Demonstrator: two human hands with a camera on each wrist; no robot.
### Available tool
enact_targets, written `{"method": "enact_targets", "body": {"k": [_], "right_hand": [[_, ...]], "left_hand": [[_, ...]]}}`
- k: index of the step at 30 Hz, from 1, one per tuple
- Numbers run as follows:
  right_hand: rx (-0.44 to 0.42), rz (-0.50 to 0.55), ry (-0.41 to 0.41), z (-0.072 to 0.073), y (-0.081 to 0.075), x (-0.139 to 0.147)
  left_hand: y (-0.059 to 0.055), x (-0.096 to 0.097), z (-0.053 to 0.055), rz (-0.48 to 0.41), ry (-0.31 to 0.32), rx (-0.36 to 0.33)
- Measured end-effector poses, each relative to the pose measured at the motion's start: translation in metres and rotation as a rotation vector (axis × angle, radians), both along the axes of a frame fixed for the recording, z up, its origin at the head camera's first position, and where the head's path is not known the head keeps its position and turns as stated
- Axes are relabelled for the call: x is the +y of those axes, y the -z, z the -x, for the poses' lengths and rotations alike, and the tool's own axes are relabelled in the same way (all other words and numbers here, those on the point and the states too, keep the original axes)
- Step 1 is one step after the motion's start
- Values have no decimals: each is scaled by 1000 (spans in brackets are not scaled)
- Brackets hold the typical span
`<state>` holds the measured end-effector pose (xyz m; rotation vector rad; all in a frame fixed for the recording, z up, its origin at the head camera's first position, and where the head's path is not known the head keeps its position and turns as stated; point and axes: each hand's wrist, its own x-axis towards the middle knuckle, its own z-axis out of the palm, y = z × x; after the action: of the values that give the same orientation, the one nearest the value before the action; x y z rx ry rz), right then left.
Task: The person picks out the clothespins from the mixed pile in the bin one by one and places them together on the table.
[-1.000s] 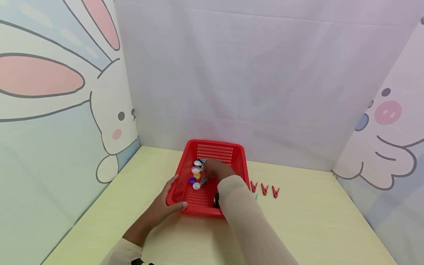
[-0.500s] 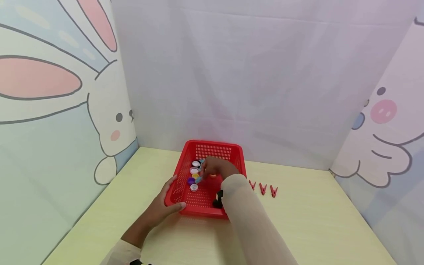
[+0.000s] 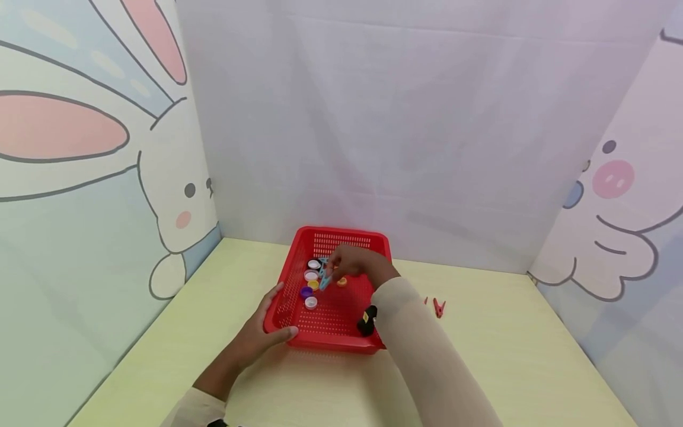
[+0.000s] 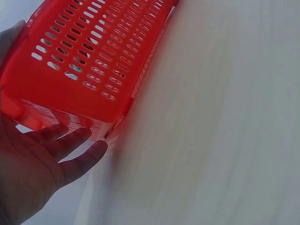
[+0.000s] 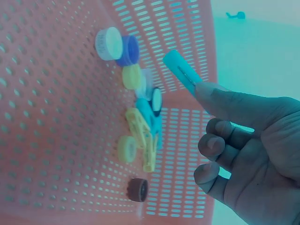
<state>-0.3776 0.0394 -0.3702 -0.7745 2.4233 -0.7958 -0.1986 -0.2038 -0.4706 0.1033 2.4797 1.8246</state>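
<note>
My right hand (image 3: 349,261) is above the inside of a red perforated basket (image 3: 333,342). Between its thumb and forefinger it pinches a light blue clothespin (image 3: 325,281), whose free end (image 5: 180,69) points away from the hand. The other fingers are loosely curled. My left hand (image 3: 258,332) rests against the basket's near left corner, thumb on the front rim. In the left wrist view its fingers (image 4: 84,161) lie nearly straight along the outside. Along the basket's left wall stand bottle caps: white (image 3: 311,303), purple (image 3: 306,292), yellow (image 3: 313,285) and others.
An orange cap (image 3: 342,281) lies mid-basket. Yellow clothespins (image 5: 140,133), another blue clothespin (image 5: 149,115) and a brown cap (image 5: 138,190) are also inside. Red clothespins (image 3: 439,308) lie on the table right of the basket, partly behind my right sleeve (image 3: 421,344).
My right hand has risen from the basket floor and drawn slightly right, with the blue clothespin in its pinch. The right forearm now covers more of the red clothespins. The left hand stays put.
</note>
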Motion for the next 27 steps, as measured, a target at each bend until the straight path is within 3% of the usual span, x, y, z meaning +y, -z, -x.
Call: {"method": "enact_targets", "body": {"k": [7, 14, 27], "right_hand": [[19, 58, -91, -1, -9, 18], [33, 161, -98, -4, -17, 41], [-37, 357, -180, -19, -29, 87]], "left_hand": [[0, 1, -1, -7, -5, 0], [1, 1, -2, -7, 0, 5], [-2, 2, -2, 2, -9, -9]]}}
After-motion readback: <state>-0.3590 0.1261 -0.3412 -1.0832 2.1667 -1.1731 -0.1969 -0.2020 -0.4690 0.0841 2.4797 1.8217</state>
